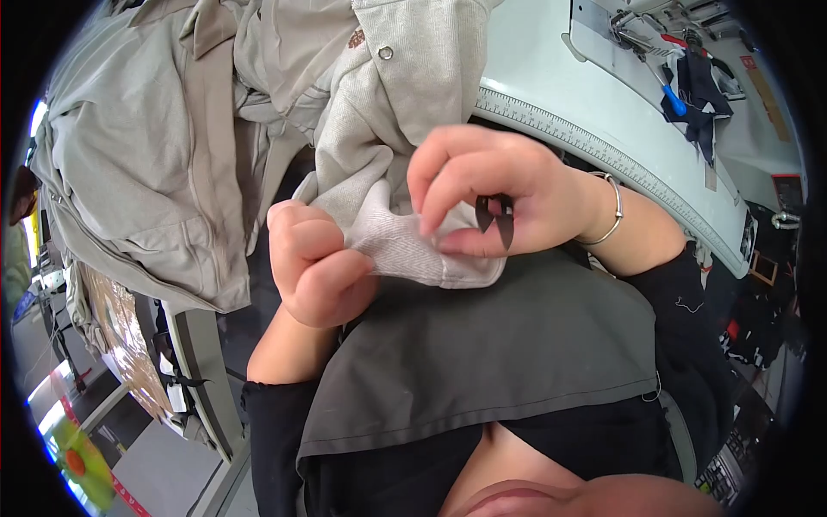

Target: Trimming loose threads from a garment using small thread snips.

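My left hand (316, 265) grips one side of a light beige garment (404, 249), its fingers curled over the stitched fabric edge. On the other side, my right hand (497, 194) has its thumb and index finger at the cloth's surface; those fingertips are slightly blurred. Dark thread snips (494, 216) rest in the palm of that hand, with the pointed blades showing between thumb and fingers. The beige cloth runs up from my hands onto the table, where a metal snap (386, 53) shows on it. A grey apron (478, 349) lies below the held part.
More beige garments (129, 142) are heaped at the upper left. A white sewing machine table (536, 58) with a ruler strip (581, 139) along its edge spans the upper right. Beyond it are a blue-handled screwdriver (674, 100) and dark cloth (701, 84). A metal frame (207, 381) stands lower left.
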### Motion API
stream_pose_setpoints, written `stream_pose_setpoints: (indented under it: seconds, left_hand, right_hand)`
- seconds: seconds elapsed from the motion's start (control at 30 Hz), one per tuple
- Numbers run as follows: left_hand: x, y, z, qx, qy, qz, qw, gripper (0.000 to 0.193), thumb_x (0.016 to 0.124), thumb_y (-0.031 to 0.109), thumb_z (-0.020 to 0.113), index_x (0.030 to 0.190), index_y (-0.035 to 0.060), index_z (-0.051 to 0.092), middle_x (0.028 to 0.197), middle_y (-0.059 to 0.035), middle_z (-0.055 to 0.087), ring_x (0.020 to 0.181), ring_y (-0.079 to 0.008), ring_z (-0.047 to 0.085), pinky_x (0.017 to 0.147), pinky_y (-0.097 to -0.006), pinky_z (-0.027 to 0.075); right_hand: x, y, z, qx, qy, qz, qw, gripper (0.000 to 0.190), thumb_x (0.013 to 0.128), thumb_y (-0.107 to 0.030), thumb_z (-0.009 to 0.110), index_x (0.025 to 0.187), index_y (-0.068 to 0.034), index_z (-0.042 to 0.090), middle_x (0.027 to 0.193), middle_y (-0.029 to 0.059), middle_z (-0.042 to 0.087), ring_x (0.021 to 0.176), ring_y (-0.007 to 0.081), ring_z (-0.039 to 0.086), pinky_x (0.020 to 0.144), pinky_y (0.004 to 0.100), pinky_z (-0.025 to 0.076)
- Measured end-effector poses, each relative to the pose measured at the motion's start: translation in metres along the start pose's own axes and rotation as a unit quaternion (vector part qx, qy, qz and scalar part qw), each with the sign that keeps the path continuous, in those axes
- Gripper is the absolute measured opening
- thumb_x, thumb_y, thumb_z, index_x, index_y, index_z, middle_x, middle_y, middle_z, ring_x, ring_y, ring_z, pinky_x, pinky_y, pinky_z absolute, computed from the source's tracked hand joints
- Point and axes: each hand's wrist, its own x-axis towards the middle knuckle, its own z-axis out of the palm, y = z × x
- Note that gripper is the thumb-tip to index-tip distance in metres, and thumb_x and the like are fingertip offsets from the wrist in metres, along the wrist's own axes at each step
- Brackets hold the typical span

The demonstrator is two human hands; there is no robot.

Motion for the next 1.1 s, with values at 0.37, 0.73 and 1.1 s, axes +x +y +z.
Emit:
stream_pose_setpoints:
  seconds: [0.37,0.73,1.1]
  left_hand:
    - [0.005,0.001,0.003,0.037,-0.051,0.090,0.994,0.033,0.040,0.020,0.059,0.071,0.0126,0.054,0.076,-0.0014,0.039,0.063,-0.0172,0.042,0.053,-0.0295,0.028]
    - [0.004,-0.005,-0.006,0.048,-0.024,0.050,0.997,0.021,0.061,0.000,0.057,0.069,0.0121,0.042,0.082,-0.0096,0.063,0.063,-0.0199,0.054,0.055,-0.0296,0.035]
    - [-0.007,-0.014,-0.051,0.087,-0.493,-0.297,0.813,0.039,0.061,0.000,0.065,0.100,0.0044,0.059,0.098,-0.0123,0.061,0.089,-0.0301,0.056,0.080,-0.0337,0.044]
  right_hand:
    - [0.016,-0.007,0.002,-0.074,0.014,0.030,0.997,0.017,0.066,0.009,0.057,0.079,-0.002,0.054,0.080,0.0049,0.050,0.062,0.0119,0.046,0.052,0.0222,0.038]
    - [0.000,0.030,-0.041,-0.183,0.168,0.044,0.968,0.003,0.086,-0.005,0.055,0.086,-0.003,0.056,0.087,0.0019,0.054,0.067,0.0070,0.043,0.058,0.0195,0.035]
    - [0.014,0.048,-0.096,-0.297,0.151,-0.225,0.916,0.016,0.089,-0.016,0.055,0.103,-0.012,0.061,0.110,0.0093,0.054,0.086,0.0159,0.062,0.076,0.0180,0.046]
